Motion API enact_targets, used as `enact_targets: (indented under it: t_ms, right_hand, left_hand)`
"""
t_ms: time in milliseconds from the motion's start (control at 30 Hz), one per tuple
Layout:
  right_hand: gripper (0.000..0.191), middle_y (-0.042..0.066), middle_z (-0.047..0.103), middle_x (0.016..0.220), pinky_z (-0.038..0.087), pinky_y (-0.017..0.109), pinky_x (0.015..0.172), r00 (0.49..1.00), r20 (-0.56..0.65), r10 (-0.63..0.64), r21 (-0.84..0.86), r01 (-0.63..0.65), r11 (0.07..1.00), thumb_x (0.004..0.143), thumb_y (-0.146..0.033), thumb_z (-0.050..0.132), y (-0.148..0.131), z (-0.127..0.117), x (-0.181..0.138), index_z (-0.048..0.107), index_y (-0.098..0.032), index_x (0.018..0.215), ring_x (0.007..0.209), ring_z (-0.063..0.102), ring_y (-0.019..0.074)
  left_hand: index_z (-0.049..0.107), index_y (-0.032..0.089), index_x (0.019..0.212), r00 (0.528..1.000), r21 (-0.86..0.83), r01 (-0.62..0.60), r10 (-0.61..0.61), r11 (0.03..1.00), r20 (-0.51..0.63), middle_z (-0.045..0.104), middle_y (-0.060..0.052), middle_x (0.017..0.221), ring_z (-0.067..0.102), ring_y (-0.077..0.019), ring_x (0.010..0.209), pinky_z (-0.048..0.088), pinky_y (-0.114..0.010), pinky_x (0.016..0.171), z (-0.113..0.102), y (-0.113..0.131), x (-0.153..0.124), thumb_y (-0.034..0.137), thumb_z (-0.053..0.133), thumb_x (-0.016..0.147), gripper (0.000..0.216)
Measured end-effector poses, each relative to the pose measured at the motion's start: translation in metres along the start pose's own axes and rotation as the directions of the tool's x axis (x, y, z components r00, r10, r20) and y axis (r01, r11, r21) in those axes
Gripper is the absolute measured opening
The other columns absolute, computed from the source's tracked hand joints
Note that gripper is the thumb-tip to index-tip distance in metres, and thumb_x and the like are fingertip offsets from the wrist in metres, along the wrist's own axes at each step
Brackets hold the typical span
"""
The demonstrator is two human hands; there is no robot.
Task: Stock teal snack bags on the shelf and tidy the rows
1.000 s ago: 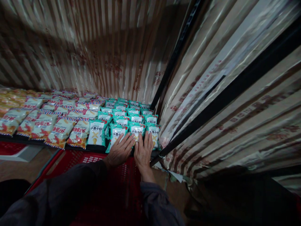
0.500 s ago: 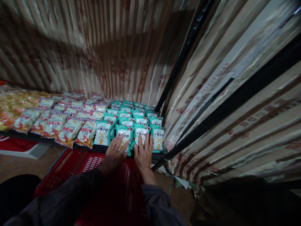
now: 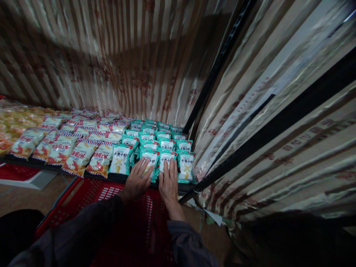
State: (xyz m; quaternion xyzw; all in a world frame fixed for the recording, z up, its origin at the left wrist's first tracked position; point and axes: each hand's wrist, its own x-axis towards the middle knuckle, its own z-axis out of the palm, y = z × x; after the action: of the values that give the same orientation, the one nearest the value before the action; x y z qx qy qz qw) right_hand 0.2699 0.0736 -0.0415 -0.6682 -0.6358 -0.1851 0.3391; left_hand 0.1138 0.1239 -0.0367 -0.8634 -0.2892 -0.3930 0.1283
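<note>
Teal-and-white snack bags (image 3: 119, 158) stand in several rows at the right end of a black shelf (image 3: 115, 176). My left hand (image 3: 137, 180) rests with spread fingers against the front of one snack bag (image 3: 150, 152). Beside it, my right hand (image 3: 169, 183) lies flat on the neighbouring snack bag (image 3: 166, 154), fingers stretched upward. Both hands touch the bags without gripping them. One more teal bag (image 3: 186, 167) stands just right of my right hand, in the front row.
White-and-orange snack bags (image 3: 78, 157) and yellow packs (image 3: 16, 115) fill the shelf leftward. A red perforated basket (image 3: 133, 230) sits below my arms. Black poles (image 3: 250, 148) slant at the right, before pleated curtains (image 3: 125, 55). A white-edged box (image 3: 36, 180) lies lower left.
My right hand's fingers have drawn closer together and shifted slightly left. My left hand stays on nearly the same bag. The view has moved slightly; the bags look otherwise the same.
</note>
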Motion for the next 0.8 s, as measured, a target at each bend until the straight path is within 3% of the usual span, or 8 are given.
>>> enact_targets:
  t_ms: [133,267,400,567,800]
  right_hand:
    - [0.058,0.014,0.012,0.158,0.034,0.056,0.107,1.000,-0.020,0.016,-0.011,-0.016,1.000,0.095,-0.029,0.038,-0.003,0.000,0.003,0.017,-0.021,0.149,0.146,0.007,0.0306]
    - [0.058,0.013,0.003,0.159,0.034,0.058,0.107,0.997,-0.061,0.051,-0.016,-0.052,0.999,0.095,-0.030,0.039,-0.006,0.002,0.010,0.017,-0.023,0.149,0.146,0.004,0.0320]
    - [0.058,0.013,0.007,0.158,0.036,0.056,0.106,0.999,-0.025,0.043,-0.024,-0.044,0.999,0.096,-0.029,0.036,-0.006,0.006,0.010,0.015,-0.023,0.149,0.146,0.007,0.0306]
    - [0.060,0.014,0.008,0.158,0.034,0.058,0.106,0.998,-0.038,0.042,-0.077,-0.045,0.996,0.095,-0.031,0.038,-0.002,0.005,0.004,0.014,-0.025,0.149,0.146,0.008,0.0319]
    - [0.059,0.014,0.012,0.158,0.037,0.053,0.105,0.998,0.021,0.061,-0.079,-0.060,0.995,0.096,-0.030,0.034,-0.001,0.005,0.005,0.010,-0.024,0.150,0.146,0.009,0.0291]
  left_hand:
    - [0.052,0.022,0.130,0.998,-0.016,0.052,-0.053,0.999,-0.021,0.042,-0.014,0.146,0.024,-0.0309,0.142,0.029,-0.053,0.111,0.001,0.001,0.001,0.026,0.055,0.085,0.045]
    - [0.050,0.026,0.134,1.000,-0.019,0.029,-0.029,0.999,0.009,0.038,-0.012,0.149,0.022,-0.0317,0.142,0.027,-0.054,0.111,0.000,-0.001,0.006,0.029,0.055,0.085,0.049]
    - [0.052,0.027,0.133,0.999,-0.003,0.003,-0.003,1.000,0.042,0.040,-0.011,0.147,0.025,-0.0302,0.142,0.025,-0.051,0.113,0.002,-0.005,0.009,0.030,0.055,0.085,0.047]
    - [0.051,0.027,0.133,1.000,0.032,0.006,-0.006,0.999,-0.018,0.043,-0.009,0.146,0.030,-0.0287,0.140,0.020,-0.050,0.115,0.004,-0.005,0.007,0.031,0.056,0.085,0.049]
    - [0.051,0.025,0.133,0.999,0.012,-0.031,0.030,0.999,0.045,0.042,-0.010,0.147,0.032,-0.0287,0.139,0.021,-0.050,0.115,0.006,-0.008,0.013,0.035,0.056,0.085,0.049]
